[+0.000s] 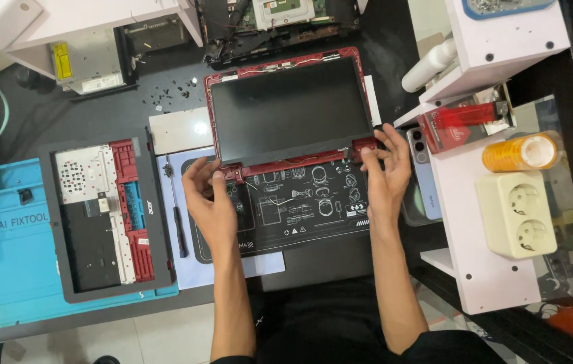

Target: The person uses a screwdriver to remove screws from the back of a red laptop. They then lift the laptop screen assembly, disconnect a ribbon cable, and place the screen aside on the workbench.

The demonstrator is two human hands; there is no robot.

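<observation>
On the worktop's black printed mat (300, 216) lies the red laptop screen assembly (291, 111), my left hand (211, 195) and right hand (384, 168) pinching its 2 bottom hinges. I judge I'm seating it; next needs even pressure.

White shelf unit (495, 222) and phone (424, 178) crowd the right hand (384, 172). Screwdriver (178, 216) and keyboard frame (107, 216) flank the left hand (209, 199). Open mat (300, 209) lies between both hands.

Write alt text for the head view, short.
Seen from above, a person's left hand and right hand grip the two lower hinge corners of a red-framed laptop screen panel on a black work mat. A screwdriver and an opened laptop base lie left.
</observation>
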